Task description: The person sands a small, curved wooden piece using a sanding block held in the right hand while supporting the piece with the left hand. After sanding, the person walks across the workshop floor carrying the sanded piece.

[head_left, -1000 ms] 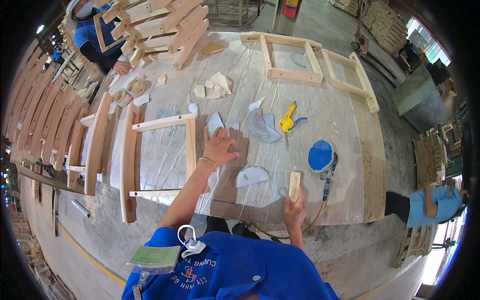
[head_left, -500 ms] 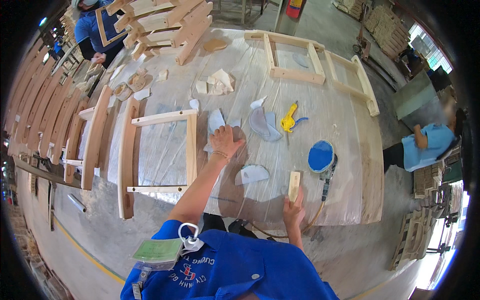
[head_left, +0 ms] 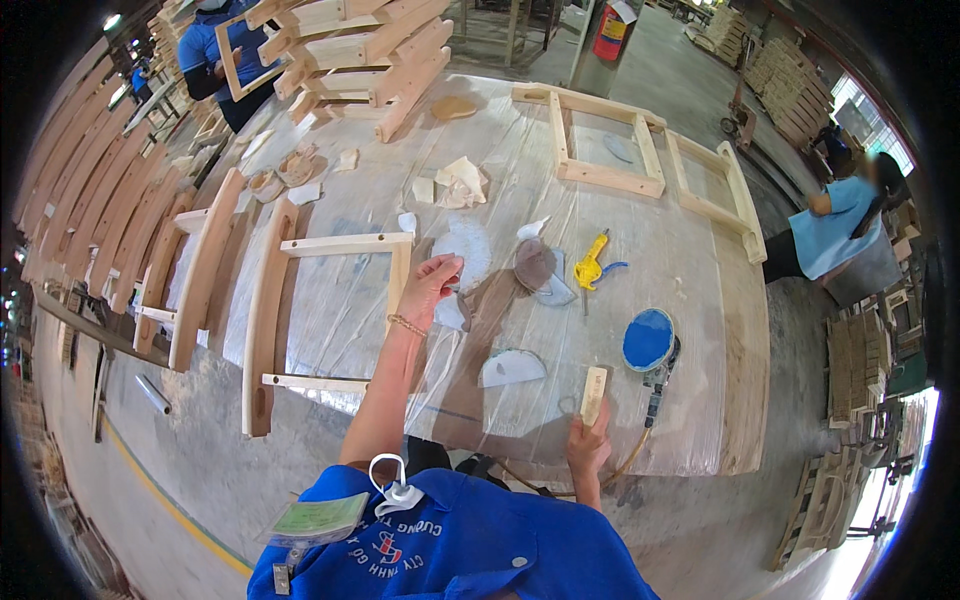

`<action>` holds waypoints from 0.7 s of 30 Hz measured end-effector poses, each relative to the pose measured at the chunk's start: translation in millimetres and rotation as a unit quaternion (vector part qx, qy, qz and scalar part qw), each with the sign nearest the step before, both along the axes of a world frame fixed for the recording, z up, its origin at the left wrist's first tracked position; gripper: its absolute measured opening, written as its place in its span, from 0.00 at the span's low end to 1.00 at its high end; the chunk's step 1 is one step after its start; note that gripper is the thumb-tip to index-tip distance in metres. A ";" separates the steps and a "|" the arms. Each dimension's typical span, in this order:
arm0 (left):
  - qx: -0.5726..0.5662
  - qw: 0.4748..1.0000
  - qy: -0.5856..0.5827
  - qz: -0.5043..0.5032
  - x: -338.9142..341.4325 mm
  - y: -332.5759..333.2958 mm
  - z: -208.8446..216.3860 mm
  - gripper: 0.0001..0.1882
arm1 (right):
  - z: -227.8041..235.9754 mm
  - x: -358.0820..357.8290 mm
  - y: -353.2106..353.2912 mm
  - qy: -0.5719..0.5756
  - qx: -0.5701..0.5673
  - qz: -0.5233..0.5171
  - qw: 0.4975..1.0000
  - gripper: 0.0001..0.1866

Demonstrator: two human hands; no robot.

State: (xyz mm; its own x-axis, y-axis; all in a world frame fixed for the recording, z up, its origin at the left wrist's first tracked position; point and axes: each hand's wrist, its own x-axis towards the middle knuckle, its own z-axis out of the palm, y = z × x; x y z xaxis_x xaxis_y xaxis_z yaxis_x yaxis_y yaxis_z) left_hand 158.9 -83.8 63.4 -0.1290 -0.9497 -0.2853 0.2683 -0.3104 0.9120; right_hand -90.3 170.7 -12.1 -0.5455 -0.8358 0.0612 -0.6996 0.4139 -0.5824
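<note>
My left hand (head_left: 430, 288) is closed in a pinch at the edge of a pale grey piece of sandpaper (head_left: 470, 248), over the plastic-covered table. A smaller grey scrap (head_left: 452, 312) lies just below those fingers. My right hand (head_left: 590, 447) grips a small light wooden block (head_left: 594, 396) upright near the table's front edge. Between the hands lies a half-round sandpaper piece (head_left: 513, 369). Farther off are a folded brownish-grey sanding disc (head_left: 535, 263) and a yellow air blow gun (head_left: 591, 262). A sander with a blue round pad (head_left: 648, 339) rests right of the block.
Wooden frames stand at the left (head_left: 262, 320) and far right (head_left: 610, 180) of the table (head_left: 690, 420). Stacked frames (head_left: 370, 60) rise at the back. Torn paper (head_left: 462, 183) and small tubs (head_left: 297, 168) lie farther back. Co-workers stand far left (head_left: 215, 50) and right (head_left: 830, 225).
My left hand has drawn back slightly, its spread fingers closing into a pinch at the pale sandpaper. My right hand still holds the wooden block. The whole view has shifted a little.
</note>
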 end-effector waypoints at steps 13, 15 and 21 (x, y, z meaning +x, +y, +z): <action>0.004 0.999 0.051 0.001 -28.9 10.7 3.1 0.07 | 1.4 -1.6 2.5 -0.003 -0.036 0.009 0.999 0.30; 0.032 0.998 0.043 0.020 -46.6 6.6 3.3 0.08 | 3.7 -3.4 3.9 -0.010 -0.030 0.013 0.999 0.30; -0.109 0.972 -0.205 -0.025 -65.2 -14.2 -39.7 0.14 | 4.3 5.2 -1.6 -0.021 -0.034 0.030 0.999 0.32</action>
State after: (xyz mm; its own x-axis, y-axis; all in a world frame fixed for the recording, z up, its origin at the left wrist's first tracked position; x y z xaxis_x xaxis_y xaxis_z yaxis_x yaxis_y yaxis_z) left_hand 93.7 -98.0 23.7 -0.0934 -0.9889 -0.1152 -0.1424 -0.1013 0.9846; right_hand -85.1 169.1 -7.8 -0.4979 -0.8617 0.0977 -0.6962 0.3300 -0.6375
